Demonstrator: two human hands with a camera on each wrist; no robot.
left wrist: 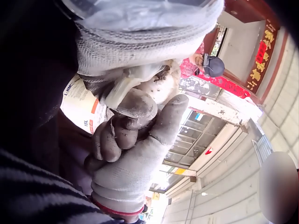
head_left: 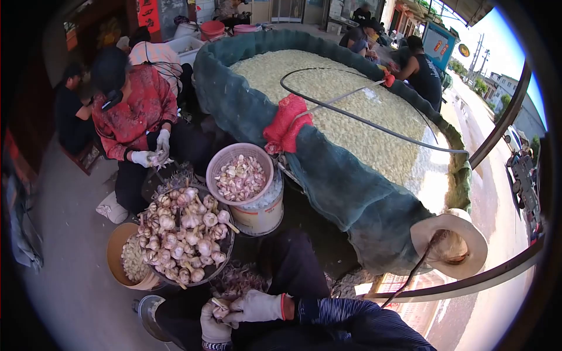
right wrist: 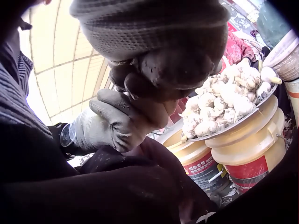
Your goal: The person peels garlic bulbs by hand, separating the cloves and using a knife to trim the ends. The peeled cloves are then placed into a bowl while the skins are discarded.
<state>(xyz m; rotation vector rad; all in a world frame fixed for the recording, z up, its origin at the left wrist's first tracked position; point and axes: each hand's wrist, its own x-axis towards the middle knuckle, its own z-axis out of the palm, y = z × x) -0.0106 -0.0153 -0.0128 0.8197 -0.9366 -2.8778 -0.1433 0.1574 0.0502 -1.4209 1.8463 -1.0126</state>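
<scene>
A garlic bulb [head_left: 220, 308] is held low in front of me between both gloved hands. My left hand [head_left: 215, 325] grips it from the near side, fingers curled round it. From the right my right hand [head_left: 257, 307], in a glove with a red cuff, works at the bulb. In the left wrist view the bulb [left wrist: 161, 87] shows pale with dark specks, loose papery skin [left wrist: 122, 93] peeling beside it, and the right thumb and forefinger close about it. In the right wrist view the right hand [right wrist: 159, 51] hides the bulb, and the left hand [right wrist: 117, 121] lies behind.
Just ahead stands a wide tray [head_left: 229, 250] heaped with garlic bulbs, over a bucket [head_left: 115, 257] of peeled cloves. A basket [head_left: 215, 193] of cloves sits on a white bucket [head_left: 257, 219]. Beyond is a large green-lined pool [head_left: 328, 169]. A person [head_left: 132, 111] sits at left.
</scene>
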